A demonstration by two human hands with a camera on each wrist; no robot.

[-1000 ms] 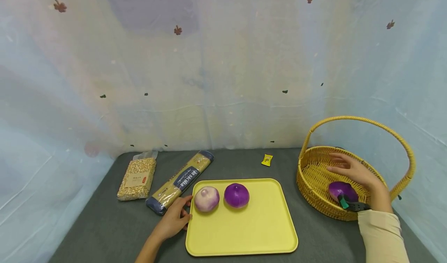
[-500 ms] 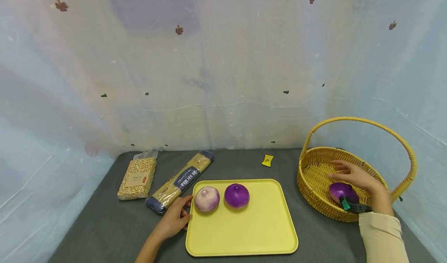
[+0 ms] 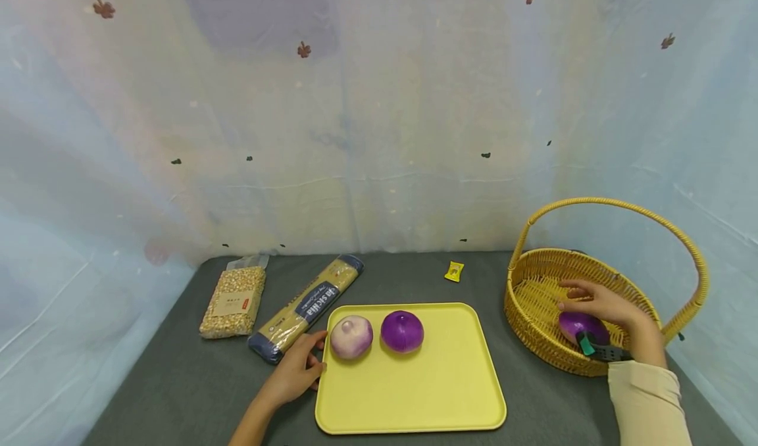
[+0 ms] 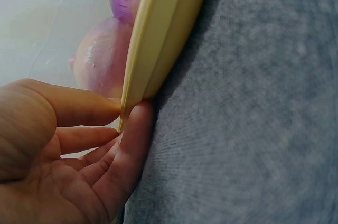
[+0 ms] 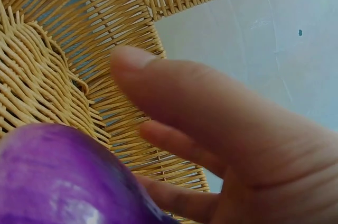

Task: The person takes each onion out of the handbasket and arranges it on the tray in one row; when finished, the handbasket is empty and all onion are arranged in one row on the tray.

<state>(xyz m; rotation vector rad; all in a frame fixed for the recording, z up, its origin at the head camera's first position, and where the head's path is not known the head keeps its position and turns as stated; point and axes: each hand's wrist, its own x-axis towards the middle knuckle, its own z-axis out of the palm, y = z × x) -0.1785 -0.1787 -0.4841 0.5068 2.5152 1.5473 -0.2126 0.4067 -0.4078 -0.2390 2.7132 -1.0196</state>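
At the left edge of a yellow tray (image 3: 408, 393), my left hand (image 3: 294, 371) pinches the rim; the left wrist view has the thumb and fingers (image 4: 138, 129) meeting at the tray's edge. On the tray sit a white-and-purple onion (image 3: 351, 337) and a deep purple onion (image 3: 402, 332). My right hand (image 3: 606, 303) is inside a yellow wicker basket (image 3: 521, 324), just over another purple onion (image 3: 583, 327). In the right wrist view, thumb and fingers are apart beside that onion (image 5: 63, 176), not closed round it; one fingertip is hidden behind it.
A packet of pasta (image 3: 306, 308) lies slanted left of the tray. Farther left is a clear bag of pale yellow grains (image 3: 233, 301). A small yellow wrapped sweet (image 3: 454, 272) lies behind the tray. The basket's tall handle (image 3: 610, 201) arches above the right hand.
My right hand has lowered slightly toward the onion in the basket. The left hand stays at the tray's edge, and the tray and its onions have not moved.
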